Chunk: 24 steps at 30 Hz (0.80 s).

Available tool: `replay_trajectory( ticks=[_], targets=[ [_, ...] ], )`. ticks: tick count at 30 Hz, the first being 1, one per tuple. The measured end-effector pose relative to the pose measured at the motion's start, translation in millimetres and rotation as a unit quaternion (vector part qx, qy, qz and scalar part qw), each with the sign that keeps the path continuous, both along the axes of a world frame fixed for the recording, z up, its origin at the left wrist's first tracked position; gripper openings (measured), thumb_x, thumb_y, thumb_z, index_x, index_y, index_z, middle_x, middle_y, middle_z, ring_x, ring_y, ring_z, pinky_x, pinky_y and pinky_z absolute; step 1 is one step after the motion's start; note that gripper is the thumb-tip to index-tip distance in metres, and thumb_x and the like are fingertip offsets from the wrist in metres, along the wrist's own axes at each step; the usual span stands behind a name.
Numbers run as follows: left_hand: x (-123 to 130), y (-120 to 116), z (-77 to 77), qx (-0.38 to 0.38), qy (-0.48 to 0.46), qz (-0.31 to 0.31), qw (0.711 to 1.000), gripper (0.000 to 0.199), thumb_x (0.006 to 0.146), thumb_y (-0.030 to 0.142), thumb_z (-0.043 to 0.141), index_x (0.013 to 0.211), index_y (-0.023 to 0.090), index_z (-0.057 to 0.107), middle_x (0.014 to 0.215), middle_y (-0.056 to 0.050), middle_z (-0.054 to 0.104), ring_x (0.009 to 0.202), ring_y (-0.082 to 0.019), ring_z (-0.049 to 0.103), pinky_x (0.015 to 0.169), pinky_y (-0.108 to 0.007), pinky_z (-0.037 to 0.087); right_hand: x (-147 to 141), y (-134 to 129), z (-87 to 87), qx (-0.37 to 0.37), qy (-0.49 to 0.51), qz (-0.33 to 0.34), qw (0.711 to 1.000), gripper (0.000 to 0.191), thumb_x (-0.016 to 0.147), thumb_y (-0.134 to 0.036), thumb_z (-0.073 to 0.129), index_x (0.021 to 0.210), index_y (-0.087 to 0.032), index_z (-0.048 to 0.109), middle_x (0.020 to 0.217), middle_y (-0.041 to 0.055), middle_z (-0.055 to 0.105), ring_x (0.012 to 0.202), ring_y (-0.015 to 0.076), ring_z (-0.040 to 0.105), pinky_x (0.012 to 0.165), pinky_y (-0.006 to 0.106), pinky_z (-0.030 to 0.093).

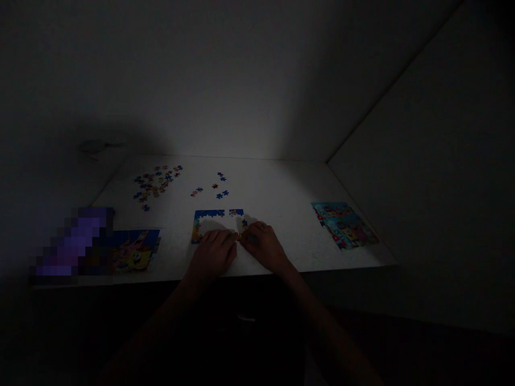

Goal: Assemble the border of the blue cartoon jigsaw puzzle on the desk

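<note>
A partly built puzzle frame (pixel 209 213) lies on the white table, its blue top strip broken by a gap and its middle bare. My left hand (pixel 215 249) rests over its lower edge, fingers curled and close together; what they hold, if anything, is hidden. My right hand (pixel 263 241) pinches a small yellowish puzzle piece (pixel 241 236) at the lower right of the frame. The fingertips of both hands nearly meet there. A short joined section (pixel 236 212) with blue on it sits at the frame's upper right. The scene is very dim.
Loose puzzle pieces (pixel 155 185) are heaped at the back left, with several more pieces (pixel 222 194) behind the frame. A cartoon puzzle picture (pixel 139 252) lies front left beside a blurred purple patch (pixel 76 241). Another puzzle picture (pixel 344 225) is at right. Walls border the table.
</note>
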<state>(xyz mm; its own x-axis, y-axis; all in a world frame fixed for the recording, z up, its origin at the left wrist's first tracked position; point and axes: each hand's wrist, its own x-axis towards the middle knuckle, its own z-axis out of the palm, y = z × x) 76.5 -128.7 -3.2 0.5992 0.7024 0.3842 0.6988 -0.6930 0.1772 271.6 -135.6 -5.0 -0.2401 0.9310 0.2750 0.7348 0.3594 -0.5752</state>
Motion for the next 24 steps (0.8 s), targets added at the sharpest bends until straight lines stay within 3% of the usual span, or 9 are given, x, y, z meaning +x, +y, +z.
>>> replay_trajectory(
  ticks=[4,10,24],
  targets=[
    [-2.8,1.4,-2.4,-0.044,-0.005,0.014,0.999,0.029,0.092,0.017,0.048,0.117,0.020,0.062,0.110,-0.007,0.068,0.103,-0.024,0.058,0.094,-0.041,0.045,0.4,0.9,-2.5,-0.002,0.028,-0.017,0.999,0.011,0.084,-0.026,0.071,0.092,-0.022,0.064,0.097,0.0051,0.067,0.096,0.0220,0.062,0.087,0.038,0.044],
    [-5.1,1.4,-0.4,-0.042,-0.006,0.003,0.999,0.023,0.090,0.014,0.051,0.107,0.018,0.065,0.108,-0.007,0.067,0.102,-0.024,0.058,0.093,-0.040,0.045,0.9,3.7,-6.3,0.015,0.011,-0.021,1.000,0.024,0.079,-0.027,0.075,0.100,-0.022,0.065,0.102,0.0070,0.067,0.102,0.0235,0.061,0.090,0.038,0.045],
    [-2.4,0.8,0.4,-0.032,0.005,0.004,0.999,0.023,0.090,0.015,0.054,0.109,0.019,0.066,0.105,-0.007,0.065,0.102,-0.025,0.056,0.091,-0.041,0.044,2.9,8.8,-9.7,0.016,0.042,-0.009,0.999,0.014,0.078,-0.024,0.074,0.092,-0.022,0.069,0.096,0.0055,0.071,0.093,0.0208,0.065,0.088,0.035,0.049]
  ],
)
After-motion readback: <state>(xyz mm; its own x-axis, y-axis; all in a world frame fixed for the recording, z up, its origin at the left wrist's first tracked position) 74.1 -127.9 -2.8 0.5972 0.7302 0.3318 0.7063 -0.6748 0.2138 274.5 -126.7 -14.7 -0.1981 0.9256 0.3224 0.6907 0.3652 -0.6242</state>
